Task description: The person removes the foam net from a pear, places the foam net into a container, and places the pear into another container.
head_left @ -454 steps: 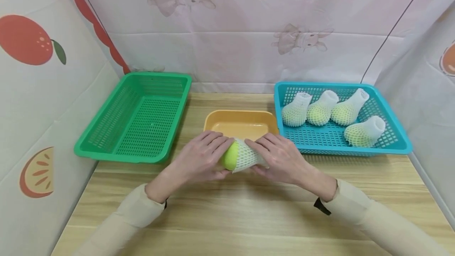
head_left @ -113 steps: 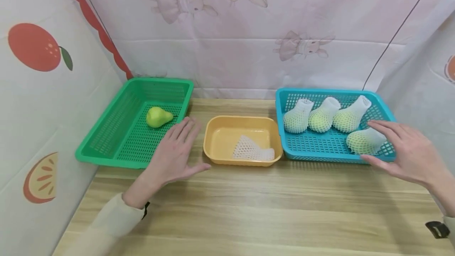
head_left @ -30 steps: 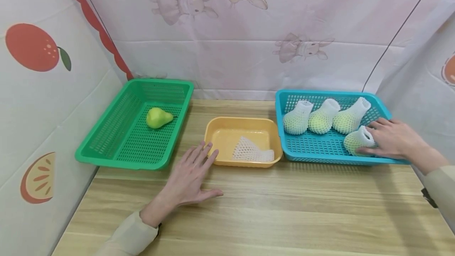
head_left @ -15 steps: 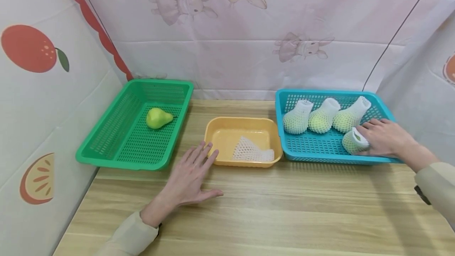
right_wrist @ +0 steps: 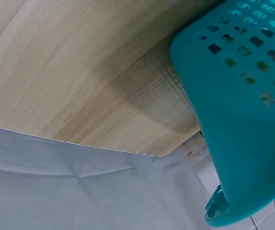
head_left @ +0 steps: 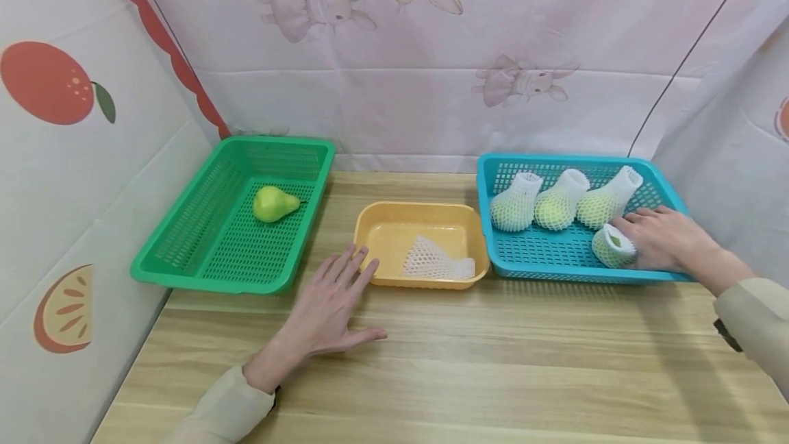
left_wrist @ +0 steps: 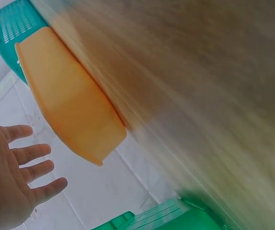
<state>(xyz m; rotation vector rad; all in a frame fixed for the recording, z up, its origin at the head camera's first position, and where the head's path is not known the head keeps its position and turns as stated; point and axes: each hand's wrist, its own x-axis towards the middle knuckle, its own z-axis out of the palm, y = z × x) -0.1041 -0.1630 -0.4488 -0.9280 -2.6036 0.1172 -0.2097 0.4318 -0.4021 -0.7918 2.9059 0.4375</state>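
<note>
The green basket (head_left: 240, 252) fills the left, the blue basket (head_left: 536, 252) the right; walls likely stop pears rolling. The yellow tub (head_left: 394, 245) sits between. Your left hand (head_left: 327, 308), lower middle, has straight, spread fingers. Your right hand (head_left: 668, 242) grips a netted pear (head_left: 613, 248) in the blue basket, near three others (head_left: 557, 208), netted maybe against bumps. A bare pear (head_left: 272, 204) lies left, a foam net (head_left: 433, 262) mid-frame.

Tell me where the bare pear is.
In the head view, the bare pear lies on its side in the green basket, left of the orange tray.
</note>
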